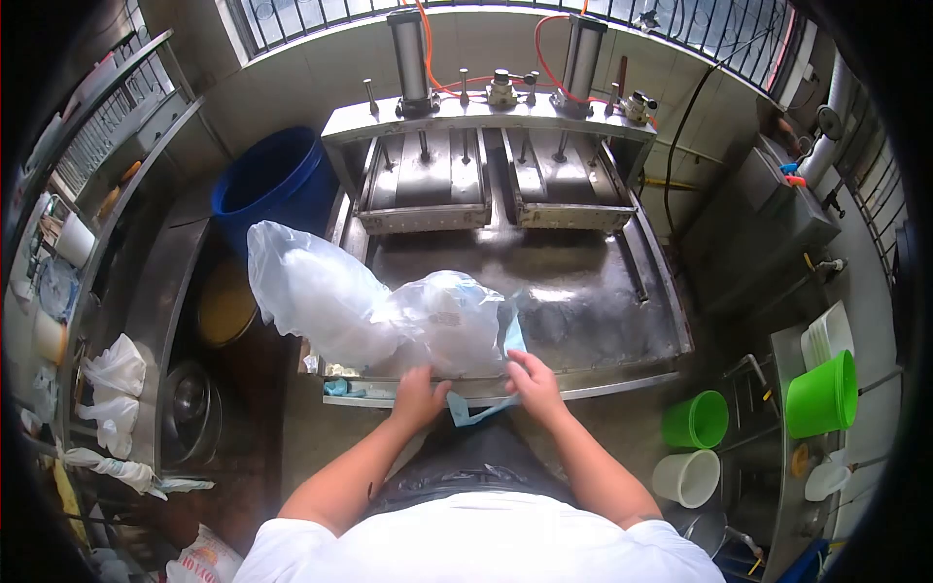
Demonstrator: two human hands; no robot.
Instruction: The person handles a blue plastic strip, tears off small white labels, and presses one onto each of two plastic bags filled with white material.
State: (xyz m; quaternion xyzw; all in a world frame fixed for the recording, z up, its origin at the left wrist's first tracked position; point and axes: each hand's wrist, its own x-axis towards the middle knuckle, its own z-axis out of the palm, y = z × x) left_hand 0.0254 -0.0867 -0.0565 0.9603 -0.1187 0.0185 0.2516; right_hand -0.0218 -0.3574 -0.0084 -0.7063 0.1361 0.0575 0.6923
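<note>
A person stands at the front lip of a wet steel desk (583,311) with both hands on a large clear plastic bag (389,311). The bag lies bunched at the near edge and billows up and over the desk's left corner. The left hand (420,396) is closed on the bag's lower hem. The right hand (533,384) pinches the hem just beside it, where a pale blue strip (476,413) hangs below the rim.

The work looks to be at an early stage. The bag is crumpled and not spread out, and what it holds, if anything, cannot be told through the folds. Behind it the two press trays (423,185) sit under their upright cylinders (408,53), and nothing shows inside them.

The steel bed between bag and trays offers room to push forward. The sides are tighter. A blue barrel (267,180) stands close to the desk's left rear corner, and a dark pan (225,306) sits low beside the left edge, under the overhanging plastic. On the right, two green buckets (696,420) and a white bucket (687,476) stand well apart from the desk, across a strip of floor. A raised rail bounds the bed's right side.
</note>
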